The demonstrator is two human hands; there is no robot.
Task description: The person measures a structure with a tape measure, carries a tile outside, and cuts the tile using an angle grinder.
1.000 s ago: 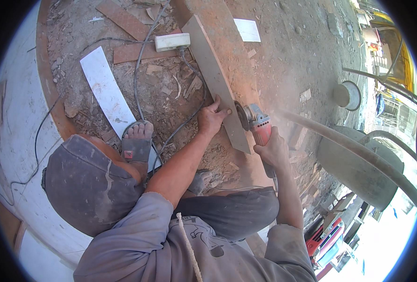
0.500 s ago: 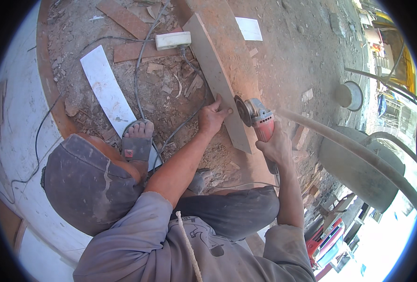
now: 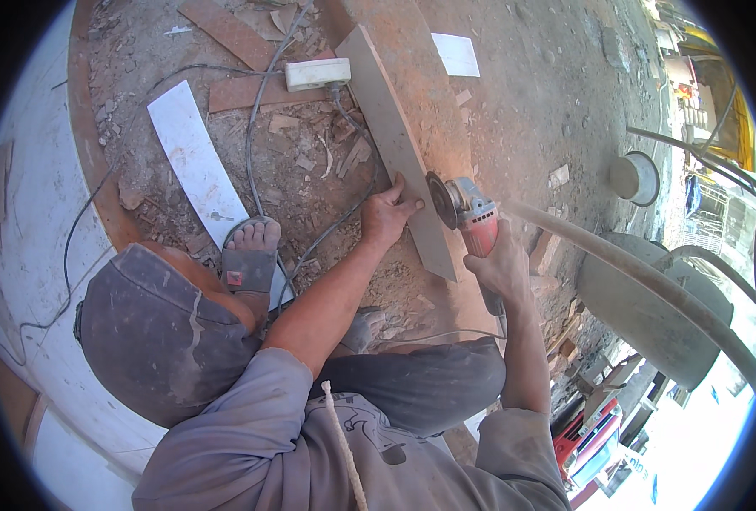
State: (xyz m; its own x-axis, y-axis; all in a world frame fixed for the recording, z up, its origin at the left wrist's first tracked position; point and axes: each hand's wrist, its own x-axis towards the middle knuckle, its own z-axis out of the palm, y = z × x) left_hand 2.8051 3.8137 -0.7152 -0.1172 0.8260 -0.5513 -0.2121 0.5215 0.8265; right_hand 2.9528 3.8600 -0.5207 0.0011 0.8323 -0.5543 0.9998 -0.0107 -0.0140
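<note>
My left hand (image 3: 388,213) is closed on the near part of a long grey-brown tile strip (image 3: 384,106), its thumb lying on the strip's face. The strip stands tilted on a dusty reddish ledge (image 3: 433,94). In my right hand (image 3: 504,261) is a red and grey angle grinder (image 3: 478,223), gripped round its body. The grinder's dark disc (image 3: 443,201) is at the strip's right edge, close to my left thumb; whether it touches cannot be made out. Pale dust hangs around the disc. A dark power cord (image 3: 446,335) trails below the grinder.
A white socket block (image 3: 317,74) with cables lies left of the strip. A white tile strip (image 3: 192,153) reaches my sandalled foot (image 3: 252,247). Broken tile pieces (image 3: 225,32) litter the ground. A wheelbarrow (image 3: 650,298) and a bucket (image 3: 634,178) stand at right.
Almost nothing differs. The whole view has shifted very slightly; both hands, the tile strip and the grinder keep their places relative to each other.
</note>
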